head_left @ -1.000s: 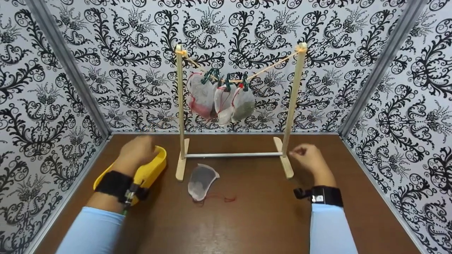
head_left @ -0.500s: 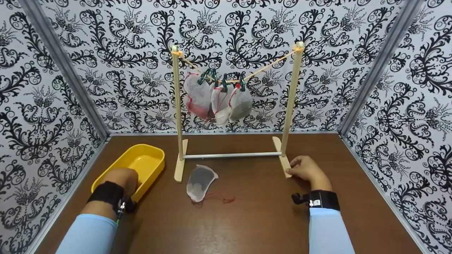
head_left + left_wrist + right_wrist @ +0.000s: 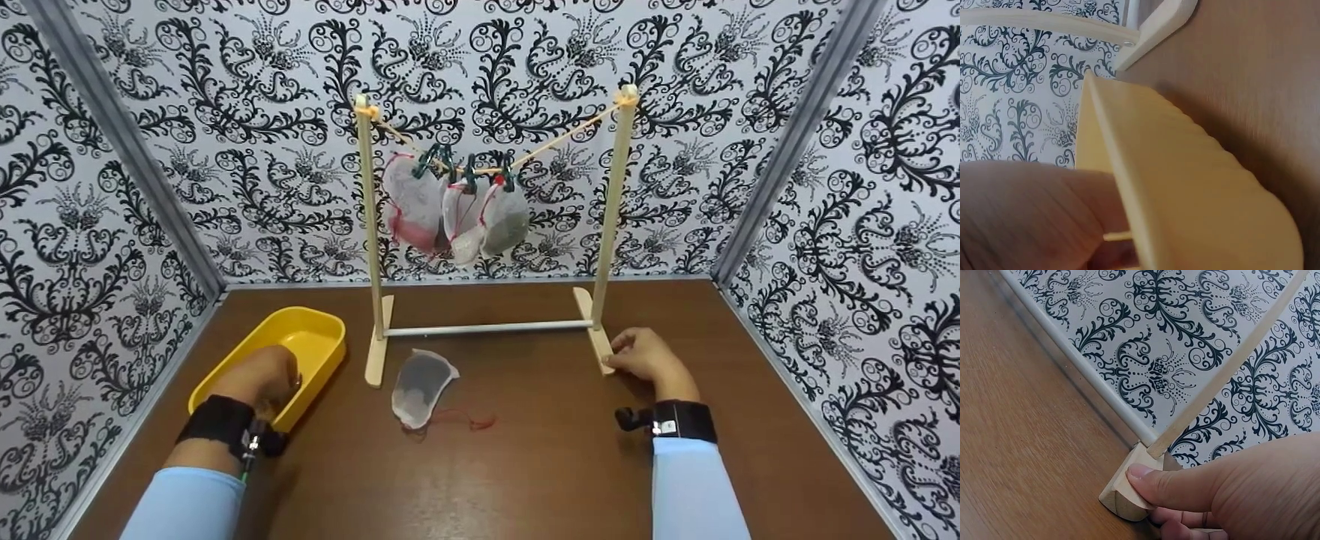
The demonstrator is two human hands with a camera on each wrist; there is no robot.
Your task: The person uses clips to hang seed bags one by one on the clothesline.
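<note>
My left hand (image 3: 262, 375) reaches down into a yellow tray (image 3: 328, 367); its fingertips are hidden, so whether they hold anything is unclear. In the left wrist view, a thin yellow piece (image 3: 1117, 236) shows between that hand and the tray wall. With thumb on top and fingers curled at the side, my right hand (image 3: 645, 356) pinches the right foot (image 3: 1129, 489) of a small wooden drying rack (image 3: 613, 202). From its sagging cord, dark green clips (image 3: 470, 176) hold white mesh pouches (image 3: 506, 221) with red drawstrings. A mesh pouch with dark contents (image 3: 421, 386) lies before the rack.
A pale crossbar (image 3: 487, 328) joins the rack's feet low over the brown table (image 3: 525, 465). The left foot (image 3: 376, 360) stands between tray and loose pouch. Patterned walls (image 3: 300, 150) close off the back and both sides.
My left hand has gone from above the tray down into it. My right hand has moved from beside the right post onto the rack's foot. The view has shifted slightly.
</note>
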